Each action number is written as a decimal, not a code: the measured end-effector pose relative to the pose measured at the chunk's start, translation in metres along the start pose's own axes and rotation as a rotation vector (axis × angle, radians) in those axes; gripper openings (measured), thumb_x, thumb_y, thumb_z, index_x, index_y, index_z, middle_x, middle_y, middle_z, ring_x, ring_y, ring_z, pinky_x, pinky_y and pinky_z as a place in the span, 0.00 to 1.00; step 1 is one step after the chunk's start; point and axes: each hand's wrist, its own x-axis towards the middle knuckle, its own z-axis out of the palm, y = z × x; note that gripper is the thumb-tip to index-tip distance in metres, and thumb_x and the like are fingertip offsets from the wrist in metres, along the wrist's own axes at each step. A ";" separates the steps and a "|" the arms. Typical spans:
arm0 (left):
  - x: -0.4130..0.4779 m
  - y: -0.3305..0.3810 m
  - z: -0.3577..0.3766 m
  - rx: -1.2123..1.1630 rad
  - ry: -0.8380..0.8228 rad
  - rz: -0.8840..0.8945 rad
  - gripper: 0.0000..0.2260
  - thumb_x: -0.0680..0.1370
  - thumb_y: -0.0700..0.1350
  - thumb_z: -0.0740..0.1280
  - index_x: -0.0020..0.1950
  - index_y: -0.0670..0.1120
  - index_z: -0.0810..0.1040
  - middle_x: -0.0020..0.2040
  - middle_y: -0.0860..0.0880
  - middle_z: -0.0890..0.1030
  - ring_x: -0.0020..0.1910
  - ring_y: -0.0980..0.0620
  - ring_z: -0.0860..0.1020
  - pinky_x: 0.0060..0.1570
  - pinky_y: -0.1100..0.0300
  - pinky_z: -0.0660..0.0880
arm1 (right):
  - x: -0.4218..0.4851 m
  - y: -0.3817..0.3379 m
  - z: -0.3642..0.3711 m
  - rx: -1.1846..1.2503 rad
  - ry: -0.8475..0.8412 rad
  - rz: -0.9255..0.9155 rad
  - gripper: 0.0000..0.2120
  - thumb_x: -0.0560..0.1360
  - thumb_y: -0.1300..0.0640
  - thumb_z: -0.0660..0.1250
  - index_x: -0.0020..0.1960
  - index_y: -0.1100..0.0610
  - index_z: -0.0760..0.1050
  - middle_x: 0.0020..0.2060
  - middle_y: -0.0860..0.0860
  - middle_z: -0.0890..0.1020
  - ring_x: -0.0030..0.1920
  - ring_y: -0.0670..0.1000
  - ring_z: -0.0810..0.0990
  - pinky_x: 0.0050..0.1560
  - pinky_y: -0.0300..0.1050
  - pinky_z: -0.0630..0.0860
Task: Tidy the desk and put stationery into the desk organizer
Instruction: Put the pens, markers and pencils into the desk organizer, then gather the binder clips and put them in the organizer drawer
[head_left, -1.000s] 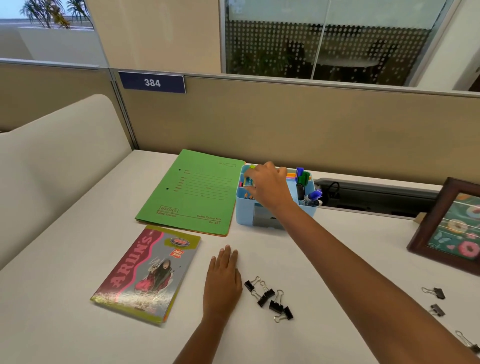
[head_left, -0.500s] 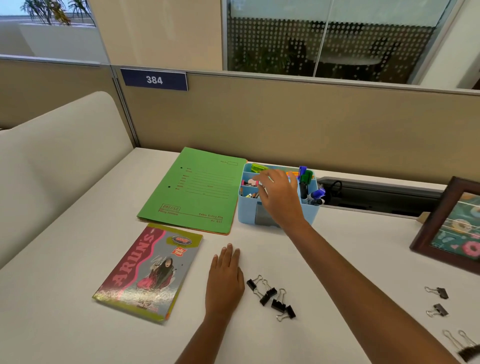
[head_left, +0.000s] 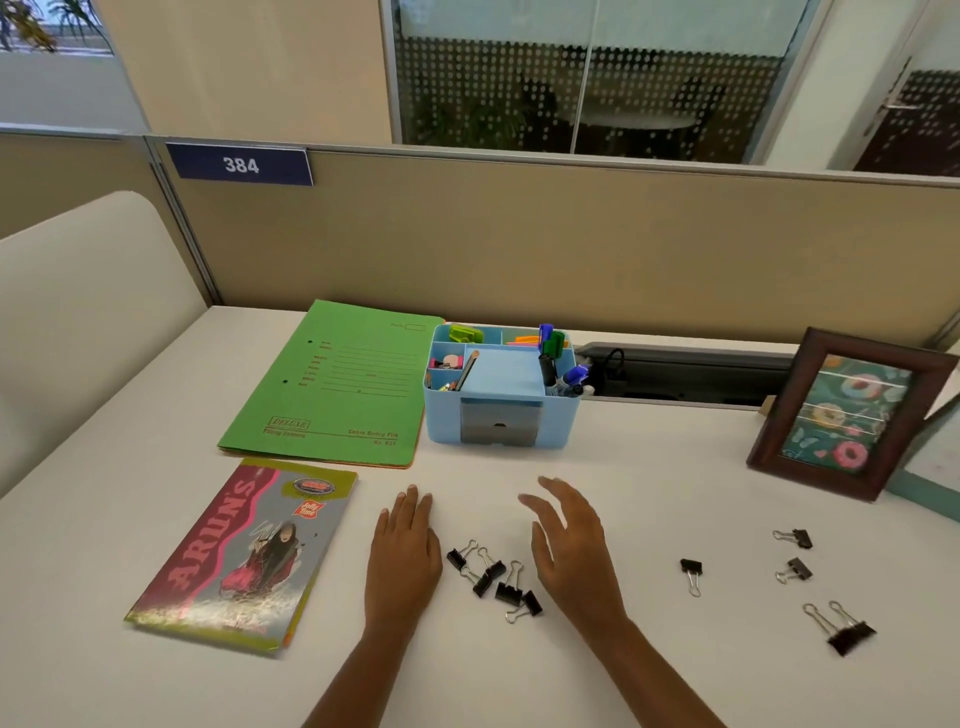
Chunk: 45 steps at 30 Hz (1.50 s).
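Note:
A light blue desk organizer (head_left: 558, 421) stands at the back of the white desk, with markers, pencils, erasers and a blue note pad in it. Several black binder clips (head_left: 493, 579) lie in a cluster between my hands. My left hand (head_left: 402, 556) rests flat on the desk just left of the cluster, holding nothing. My right hand (head_left: 574, 545) hovers just right of the cluster with fingers spread and relaxed, empty. More binder clips (head_left: 795, 569) are scattered at the right, one lone clip (head_left: 692, 571) nearer the middle.
A green file folder (head_left: 337, 384) lies left of the organizer, a colourful notebook (head_left: 244, 556) in front of it. A brown picture frame (head_left: 847, 415) leans at the right. A cable slot (head_left: 685, 371) runs behind the organizer, under the beige partition.
My right hand has drawn back from the organizer to the desk beside the clip cluster. The left hand has stayed flat in place.

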 end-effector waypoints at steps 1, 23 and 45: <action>0.000 0.000 0.001 0.005 0.003 0.004 0.21 0.71 0.42 0.52 0.53 0.39 0.81 0.55 0.39 0.81 0.52 0.42 0.81 0.50 0.45 0.76 | -0.013 0.003 -0.001 0.002 -0.009 0.016 0.15 0.73 0.60 0.56 0.58 0.52 0.72 0.57 0.55 0.78 0.61 0.51 0.70 0.64 0.42 0.64; 0.016 0.035 -0.018 -0.541 0.195 -0.195 0.13 0.78 0.35 0.57 0.59 0.41 0.75 0.60 0.44 0.78 0.60 0.45 0.74 0.57 0.58 0.67 | -0.071 0.013 -0.019 -0.132 -0.073 0.219 0.30 0.80 0.49 0.38 0.54 0.55 0.79 0.55 0.53 0.82 0.56 0.52 0.80 0.67 0.36 0.54; 0.088 0.107 -0.037 -2.155 -0.087 -0.933 0.22 0.80 0.51 0.55 0.70 0.41 0.63 0.71 0.37 0.64 0.71 0.41 0.63 0.69 0.52 0.61 | -0.072 0.017 -0.017 -0.112 -0.085 0.225 0.19 0.70 0.57 0.54 0.53 0.55 0.80 0.54 0.53 0.82 0.54 0.52 0.81 0.63 0.41 0.61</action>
